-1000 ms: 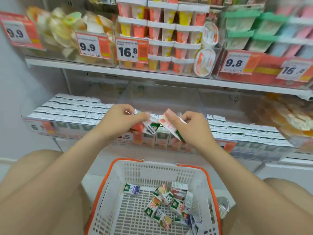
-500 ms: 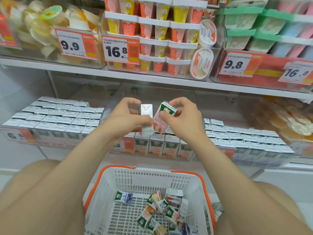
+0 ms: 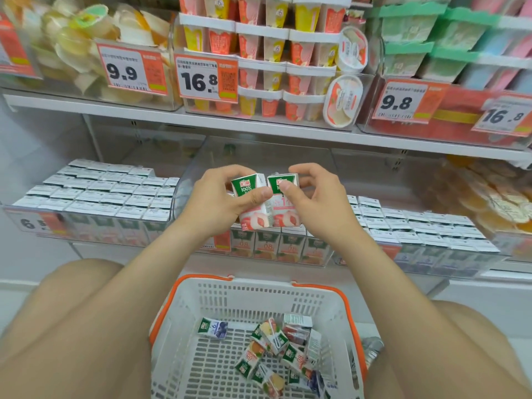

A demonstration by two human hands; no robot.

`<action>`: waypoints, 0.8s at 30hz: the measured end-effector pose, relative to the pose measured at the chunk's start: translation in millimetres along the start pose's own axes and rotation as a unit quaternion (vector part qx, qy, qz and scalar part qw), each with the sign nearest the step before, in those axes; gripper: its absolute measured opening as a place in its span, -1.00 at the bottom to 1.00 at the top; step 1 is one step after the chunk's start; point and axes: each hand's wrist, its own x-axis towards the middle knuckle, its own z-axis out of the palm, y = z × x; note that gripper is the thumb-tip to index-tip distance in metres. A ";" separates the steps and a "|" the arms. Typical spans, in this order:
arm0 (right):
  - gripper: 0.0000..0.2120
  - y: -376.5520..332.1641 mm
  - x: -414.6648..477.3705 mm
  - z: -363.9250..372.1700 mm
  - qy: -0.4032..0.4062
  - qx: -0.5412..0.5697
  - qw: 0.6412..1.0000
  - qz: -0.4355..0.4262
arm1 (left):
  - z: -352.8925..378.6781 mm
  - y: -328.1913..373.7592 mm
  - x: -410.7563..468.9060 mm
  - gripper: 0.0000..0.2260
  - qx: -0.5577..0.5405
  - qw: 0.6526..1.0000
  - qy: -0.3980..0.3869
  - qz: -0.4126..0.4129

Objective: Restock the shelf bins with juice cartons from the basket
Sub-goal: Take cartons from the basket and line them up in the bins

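Cartons (image 3: 254, 218) are now turned upright and touching, pinched by the left hand (image 3: 218, 203) and right hand (image 3: 313, 204) at 12 o'clock from the basket (image 3: 259, 296). Probably light, stiff-ish; best gripped on flat sides.

Pretty simple look tbh, it's all bare limbs. The left forearm (image 3: 129, 283) and right forearm (image 3: 397, 283) are bare right to the edge of the shot, smooth and fairly slim. The left hand (image 3: 218, 203) and right hand (image 3: 313, 203) are bare too, with thumbnails that look short and plain. A bare left thigh (image 3: 57, 289) and right thigh (image 3: 475, 323) fill the bottom corners. What's actually worn is out of shot, can't tell.
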 end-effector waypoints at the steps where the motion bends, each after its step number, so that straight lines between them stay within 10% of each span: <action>1: -0.70 -0.8 -1.0 4.0 -0.002 -0.001 1.000 -0.004 | -3.8 0.8 -1.3 -0.60 -0.001 1.000 -0.001 -0.002; 14: -0.48 -50.1 -3.0 85.4 0.037 0.074 0.991 -0.106 | -134.9 -44.1 27.5 -0.69 -0.029 0.952 0.293 -0.085; 24: -0.52 -81.7 51.8 185.2 -0.002 -0.104 0.952 -0.288 | -166.8 -112.7 87.2 -0.66 0.227 0.955 0.190 0.014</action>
